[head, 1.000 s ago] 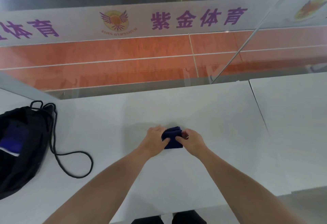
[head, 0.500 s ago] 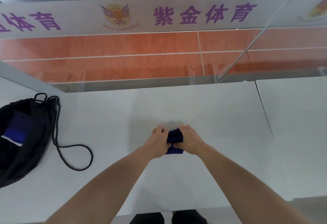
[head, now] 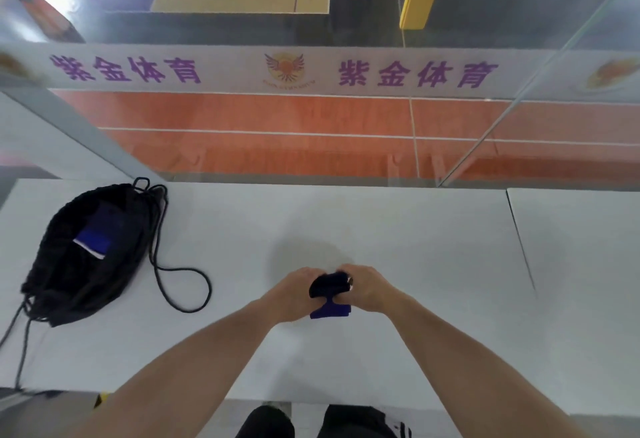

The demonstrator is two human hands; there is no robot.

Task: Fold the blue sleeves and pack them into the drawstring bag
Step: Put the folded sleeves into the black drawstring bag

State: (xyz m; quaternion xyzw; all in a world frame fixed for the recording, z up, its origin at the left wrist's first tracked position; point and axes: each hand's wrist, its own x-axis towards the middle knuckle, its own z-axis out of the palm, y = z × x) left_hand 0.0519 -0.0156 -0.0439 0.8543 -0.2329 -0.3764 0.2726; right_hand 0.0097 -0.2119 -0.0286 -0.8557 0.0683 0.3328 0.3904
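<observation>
A small folded dark blue sleeve (head: pixel 329 290) is held between both hands over the middle of the white table (head: pixel 398 236). My left hand (head: pixel 292 294) grips its left side and my right hand (head: pixel 369 287) grips its right side, fingers curled over the cloth. A lower flap of the sleeve hangs out below the hands. At the far left lies the black drawstring bag (head: pixel 83 254), mouth open, with another blue sleeve (head: pixel 95 242) showing inside.
The bag's black cord (head: pixel 183 281) loops across the table to the right of the bag. A seam (head: pixel 519 240) splits the table at the right. A glass wall stands behind the far edge. My legs show below the near edge.
Both hands have bunched the sleeve tighter and lifted it slightly, so a lower flap now hangs out. The camera has tilted, bringing the bag further into view.
</observation>
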